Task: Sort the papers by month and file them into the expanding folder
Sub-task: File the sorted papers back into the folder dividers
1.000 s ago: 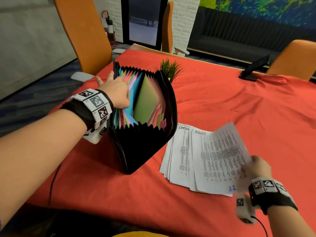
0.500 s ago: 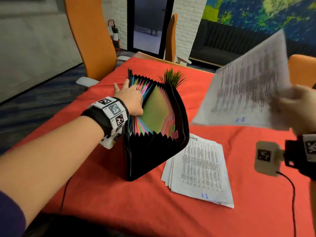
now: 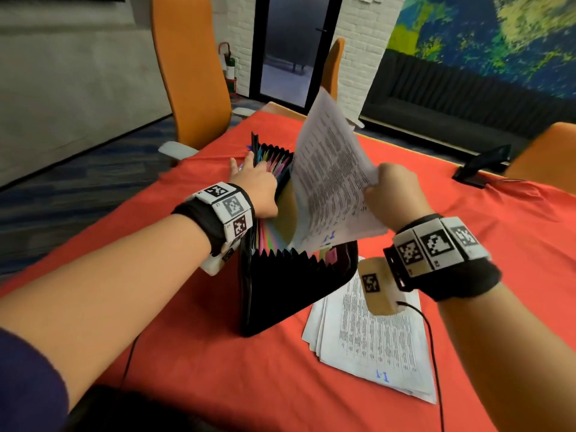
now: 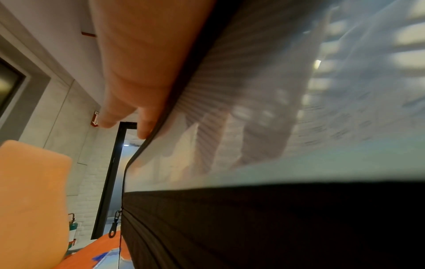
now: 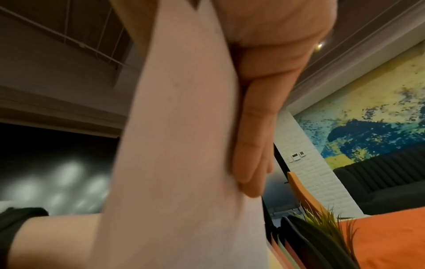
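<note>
A black expanding folder [image 3: 280, 291] with coloured dividers stands open on the red tablecloth [image 3: 483, 260]. My left hand [image 3: 255, 182] lies along its left side, straight fingers reaching in among the dividers and thumb spread outward. The left wrist view shows some fingers [image 4: 138, 72] outside the folder's black edge [image 4: 253, 227] and others as shadows behind a translucent pocket. My right hand [image 3: 392, 191] grips a printed sheet [image 3: 330, 182] by its right edge, its lower edge dipping into the folder's mouth. The right wrist view has fingers [image 5: 257, 145] flat against the sheet [image 5: 184, 145].
A stack of printed papers [image 3: 374, 344] lies on the cloth right of the folder. A dark phone on a stand [image 3: 480, 166] sits at the far right. Orange chairs [image 3: 190, 73] ring the table. A small plant [image 5: 322, 223] stands just behind the folder.
My right hand lifted the top sheet off the stack, swung it up and then left over the folder's opening. The left hand stayed at the folder's left dividers.
</note>
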Demonstrator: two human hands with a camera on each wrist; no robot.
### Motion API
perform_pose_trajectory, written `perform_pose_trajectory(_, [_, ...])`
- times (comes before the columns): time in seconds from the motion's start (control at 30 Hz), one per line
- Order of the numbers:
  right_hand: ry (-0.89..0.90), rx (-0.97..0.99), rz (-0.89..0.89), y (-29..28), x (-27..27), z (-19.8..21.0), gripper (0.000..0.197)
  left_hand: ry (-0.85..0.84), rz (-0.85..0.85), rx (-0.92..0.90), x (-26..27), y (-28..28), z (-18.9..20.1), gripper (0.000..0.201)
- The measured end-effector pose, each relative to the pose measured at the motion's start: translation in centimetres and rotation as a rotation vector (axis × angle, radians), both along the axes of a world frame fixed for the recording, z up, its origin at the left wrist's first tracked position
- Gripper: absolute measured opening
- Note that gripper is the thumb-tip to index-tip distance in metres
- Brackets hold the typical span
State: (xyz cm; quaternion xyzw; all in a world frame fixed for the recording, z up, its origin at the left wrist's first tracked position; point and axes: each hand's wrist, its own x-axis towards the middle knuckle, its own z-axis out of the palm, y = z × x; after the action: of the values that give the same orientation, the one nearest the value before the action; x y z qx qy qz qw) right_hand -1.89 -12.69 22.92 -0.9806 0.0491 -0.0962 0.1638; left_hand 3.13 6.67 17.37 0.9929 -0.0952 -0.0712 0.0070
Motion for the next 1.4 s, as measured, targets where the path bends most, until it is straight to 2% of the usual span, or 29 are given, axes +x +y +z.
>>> perform_pose_trajectory(0.13, [0.112,-0.082,0.0,1.6,0.4,1.3,0.022,-0.015,0.003,-0.008,-0.1,0.2,-0.1,0.03])
perform_pose_trajectory(0.2, [0.199,-0.116,0.042,2.9,1.0,1.5,0.019,-0.023,0.009,-0.021,-0.1,0.2,-0.1,0.028])
perform_pose_trajectory(0.27, [0.369,-0.111,0.129,4.7,1.3,0.6,0.018,-0.029,0.011,-0.032,-0.1,0.2,-0.2,0.027])
perform_pose_trajectory(0.37, [0.728,0.087,0.218,6.5,1.5,-2.3,0.04,-0.036,0.005,-0.034,-0.3,0.1,-0.2,0.028])
perform_pose_trajectory(0.4, [0.786,0.096,0.227,6.8,1.4,-2.8,0.045,-0.037,0.001,-0.022,-0.3,0.1,-0.2,0.029])
perform_pose_trajectory(0.43, [0.784,0.059,0.246,6.8,1.4,-3.1,0.043,-0.039,-0.006,-0.003,-0.5,0.1,-0.1,0.031])
perform_pose_trajectory(0.53, [0.635,0.038,0.304,5.1,1.9,-2.4,0.034,-0.075,-0.075,0.07,-0.9,0.4,0.2,0.037])
perform_pose_trajectory(0.63, [0.445,0.247,0.247,0.8,2.0,-1.2,0.025,-0.15,-0.26,0.202,-1.2,0.5,0.4,0.065])
perform_pose_trajectory(0.73, [0.272,0.399,0.131,-4.5,1.2,-2.0,0.022,-0.123,-0.458,0.32,-1.1,0.8,0.4,0.085])
perform_pose_trajectory(0.8, [0.279,0.447,0.02,-8.1,0.3,-4.2,0.019,-0.095,-0.564,0.394,-0.9,1.0,0.3,0.089])
perform_pose_trajectory(0.93, [0.431,0.427,-0.19,-14.3,-2.0,-11.4,0.016,-0.023,-0.688,0.488,-0.7,1.5,0.0,0.092])
perform_pose_trajectory(1.03, [0.514,0.386,-0.389,-17.8,-3.8,-17.0,0.016,-0.006,-0.696,0.451,-0.6,1.7,0.0,0.089])
perform_pose_trajectory(1.13, [0.641,0.262,-0.481,-19.3,-5.6,-21.7,0.04,-0.042,-0.677,0.335,-0.5,1.8,0.0,0.072])
perform_pose_trajectory(1.2, [0.693,0.295,-0.539,-19.1,-6.6,-24.0,0.054,-0.048,-0.639,0.258,-0.5,1.7,0.1,0.053])
perform_pose_trajectory(1.3, [0.662,0.34,-0.612,-18.6,-7.1,-26.4,0.064,0.039,-0.558,0.157,-0.3,1.6,0.2,0.031])
perform_pose_trajectory(1.4, [0.56,0.389,-0.716,-17.9,-7.1,-27.0,0.058,0.045,-0.469,0.02,-0.3,1.6,0.3,0.021])
